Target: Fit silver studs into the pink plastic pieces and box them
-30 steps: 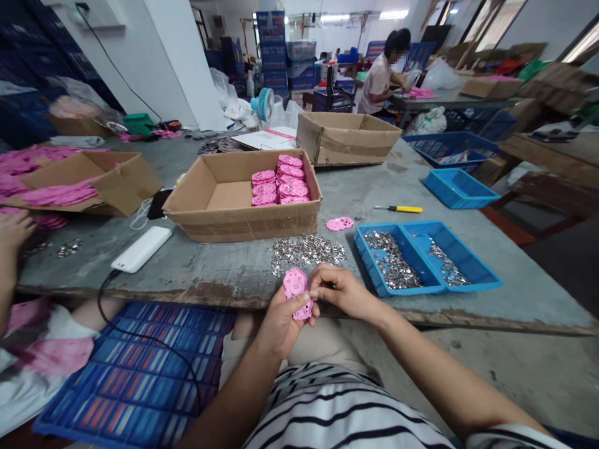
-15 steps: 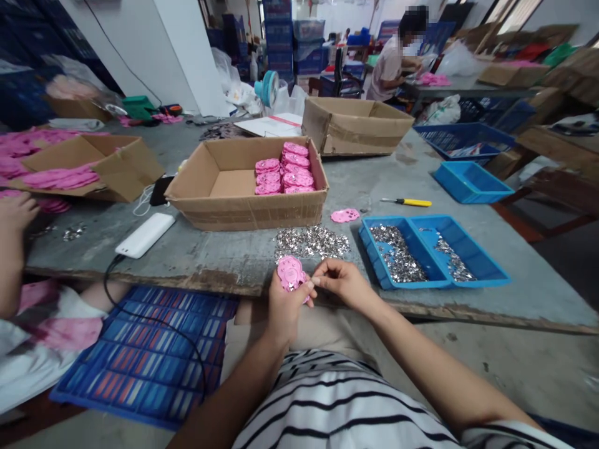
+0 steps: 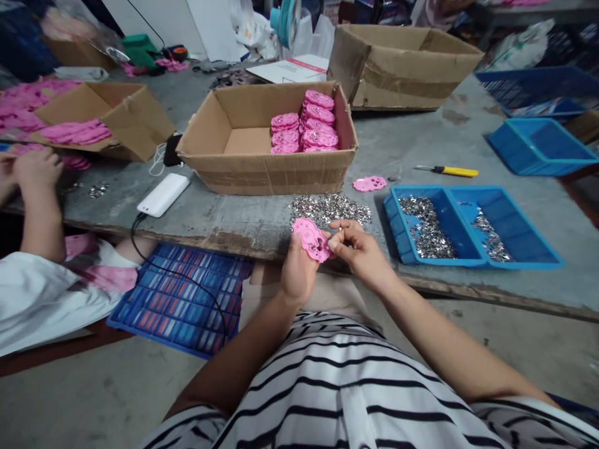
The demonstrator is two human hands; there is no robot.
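My left hand [image 3: 299, 271] holds a pink oval piece [image 3: 309, 238] by its lower side, over the table's front edge. Dark and shiny bits show near the piece's right end. At that end my right hand [image 3: 358, 249] has thumb and forefinger pressed together; whatever is between them is too small to make out. Just beyond the hands lies a pile of small silvery parts [image 3: 330, 209]. Another pink piece [image 3: 369, 183] lies flat behind the pile. To the right, a blue two-part tray [image 3: 484, 260] holds more silvery parts.
An open cardboard box [image 3: 266, 174] with stacked pink pieces [image 3: 319, 118] stands behind the pile. A yellow-handled tool [image 3: 458, 171] lies behind the tray. On the left are a white power bank [image 3: 163, 194] with a black cable and another person's hands [image 3: 37, 168]. A blue crate [image 3: 182, 299] sits below.
The view has tilted down. The pink piece is turned and more of its face shows. My right thumb and forefinger have moved a little off my left thumb, beside the piece's end.
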